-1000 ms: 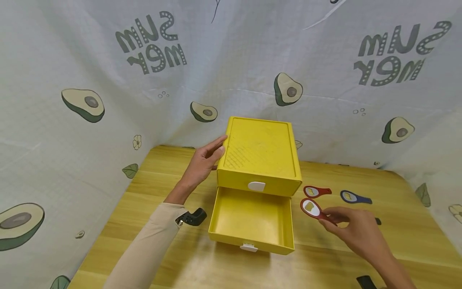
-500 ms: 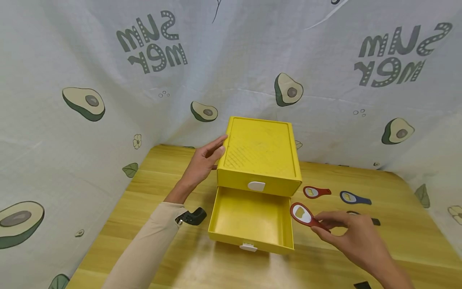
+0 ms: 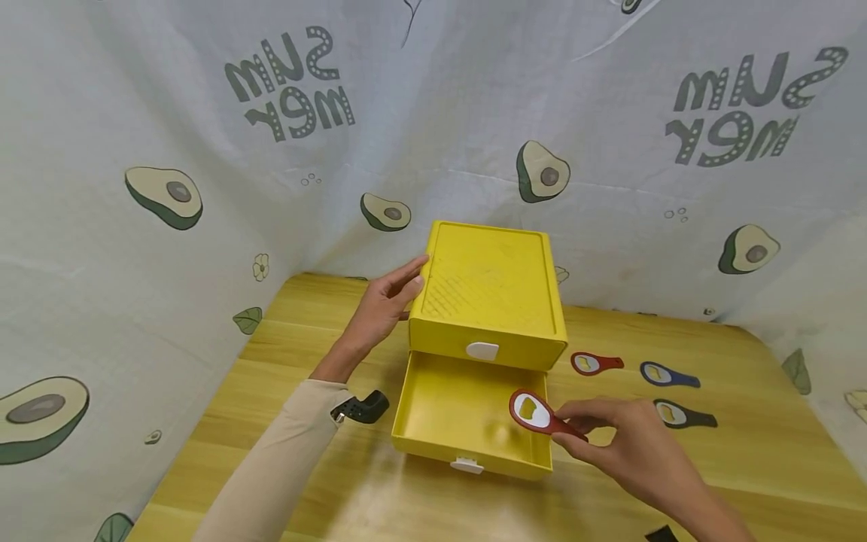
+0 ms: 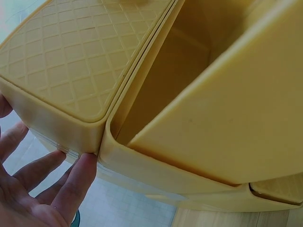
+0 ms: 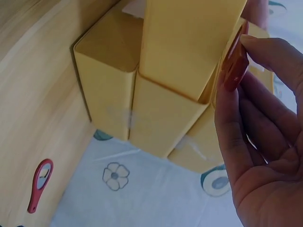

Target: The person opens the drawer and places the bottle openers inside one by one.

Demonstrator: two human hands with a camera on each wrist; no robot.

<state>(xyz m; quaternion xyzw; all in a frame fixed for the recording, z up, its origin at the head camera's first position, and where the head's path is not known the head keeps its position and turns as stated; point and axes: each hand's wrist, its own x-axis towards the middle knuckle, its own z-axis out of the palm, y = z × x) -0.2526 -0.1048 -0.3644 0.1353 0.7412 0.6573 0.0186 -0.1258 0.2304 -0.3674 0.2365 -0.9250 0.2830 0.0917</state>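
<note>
In the head view, a yellow drawer unit [image 3: 491, 278] stands on the wooden table with one drawer [image 3: 447, 406] pulled out below its top section. My left hand [image 3: 379, 305] rests on the unit's left side; in the left wrist view its fingertips [image 4: 85, 165] touch the unit's edge, fairly straight. Above the right part of the pulled-out drawer, my right hand [image 3: 630, 444] pinches a red bottle opener [image 3: 531, 411] by its handle, the round head pointing left. The right wrist view shows this bottle opener [image 5: 236, 71] edge-on between thumb and fingers.
To the unit's right, a second red bottle opener [image 3: 596, 363], a blue one [image 3: 669, 374] and a black one [image 3: 685, 415] lie flat on the table [image 3: 765, 444]. An avocado-print curtain [image 3: 460, 113] hangs behind and at the sides.
My right hand has carried the red bottle opener leftward, from beside the drawer to over it. The black bottle opener has come into full view. The left hand stays on the unit.
</note>
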